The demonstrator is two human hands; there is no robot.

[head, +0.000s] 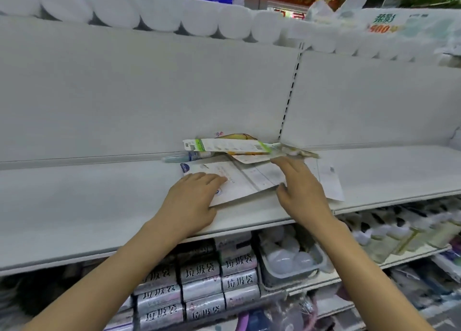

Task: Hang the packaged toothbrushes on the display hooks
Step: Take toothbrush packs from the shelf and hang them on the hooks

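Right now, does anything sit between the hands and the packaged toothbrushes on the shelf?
Nothing visible does. The left hand rests flat on a white pack at the front of the pile, and the right hand touches the packs beside it. The green-striped toothbrush pack lies just behind, unobstructed. No display hooks are in view.

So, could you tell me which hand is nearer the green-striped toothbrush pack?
Right. The right hand reaches just below the green-striped toothbrush pack; the left hand rests lower, on a white card.
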